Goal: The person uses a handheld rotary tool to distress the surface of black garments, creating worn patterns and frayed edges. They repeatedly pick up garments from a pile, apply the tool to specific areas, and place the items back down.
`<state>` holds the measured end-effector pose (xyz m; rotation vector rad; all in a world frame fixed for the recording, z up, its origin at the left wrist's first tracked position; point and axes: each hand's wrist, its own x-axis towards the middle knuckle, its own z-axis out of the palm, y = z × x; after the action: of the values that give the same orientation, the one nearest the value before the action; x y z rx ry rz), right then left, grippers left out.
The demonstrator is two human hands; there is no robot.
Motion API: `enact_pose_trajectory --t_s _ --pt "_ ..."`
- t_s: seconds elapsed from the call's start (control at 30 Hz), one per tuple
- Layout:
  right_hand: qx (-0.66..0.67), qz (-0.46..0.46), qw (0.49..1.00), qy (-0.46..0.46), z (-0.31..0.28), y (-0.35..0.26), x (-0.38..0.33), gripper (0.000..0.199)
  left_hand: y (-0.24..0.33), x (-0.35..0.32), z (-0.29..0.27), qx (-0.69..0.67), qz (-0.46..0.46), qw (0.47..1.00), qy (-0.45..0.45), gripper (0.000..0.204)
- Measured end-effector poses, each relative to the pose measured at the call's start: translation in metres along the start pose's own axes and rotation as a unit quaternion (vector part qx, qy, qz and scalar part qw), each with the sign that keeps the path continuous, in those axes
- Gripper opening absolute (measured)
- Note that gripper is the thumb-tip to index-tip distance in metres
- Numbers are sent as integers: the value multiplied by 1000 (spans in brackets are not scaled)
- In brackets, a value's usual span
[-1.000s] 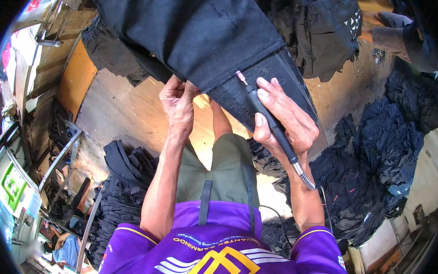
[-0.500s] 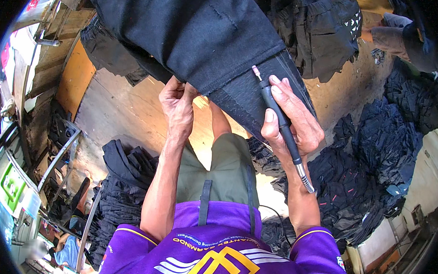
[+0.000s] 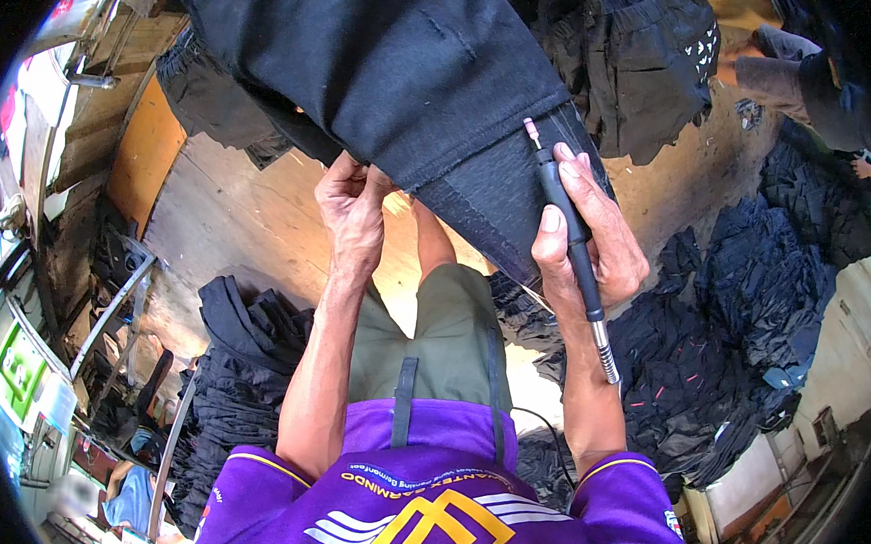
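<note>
Bottom of frame: person in a purple shirt [image 3: 441, 512] and olive shorts [image 3: 446, 347] is looking straight down, both forearms coming up from the lower edge.

Right hand [image 3: 587, 246], centre right, is wrapping round a slim black pen-type rotary tool [image 3: 568, 230], fingers closed on the barrel, index finger lying along it to steer. Metal cable end is sticking out below the palm toward lower right, pinkish tip [image 3: 531, 130] is pointing up the frame and touching the fabric, so the tool is being held like a pencil for fine control.

Left hand [image 3: 355, 207], centre, is pinching the lower edge of the black garment [image 3: 389, 60], fingers curled and clenched on the cloth, likely pulling it taut so the surface is staying flat under the tip.

The garment is filling the upper centre of the frame, draping down toward the hands; the tip is sitting on a textured, rougher-looking panel [image 3: 500, 191] at its lower right part. Cannot tell what is supporting it from behind.

Further out: black clothes are heaping at lower left [image 3: 240, 370] and a bigger pile is spreading over the right side [image 3: 743, 291]. More dark garments are hanging at upper right [image 3: 648, 66]. Wooden boards [image 3: 240, 210] are showing behind the hands, and another person's arm [image 3: 767, 73] is showing at far upper right.
</note>
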<state>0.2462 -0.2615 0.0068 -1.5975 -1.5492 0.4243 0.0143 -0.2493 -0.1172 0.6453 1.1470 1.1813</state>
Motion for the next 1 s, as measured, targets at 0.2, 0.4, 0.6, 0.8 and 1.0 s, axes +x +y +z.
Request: enact_pose_trajectory --t_s 0.2,0.4,0.6,0.8,1.0 --pt "0 4 1000 -7 -2 0 0 32 4 -1 0 18 -9 1000 -11 23" --pt "16 -21 1000 -14 1 2 0 31 3 -1 1 9 5 1000 -19 26" --pt "12 -28 999 -29 -2 1 -2 31 0 -1 -4 -1 0 999 -33 26" --pt "55 -65 995 -48 3 4 -5 33 0 0 -2 -14 3 999 -36 25" --pt "55 -81 992 -79 3 4 -6 34 -1 1 6 -10 13 1000 13 19"
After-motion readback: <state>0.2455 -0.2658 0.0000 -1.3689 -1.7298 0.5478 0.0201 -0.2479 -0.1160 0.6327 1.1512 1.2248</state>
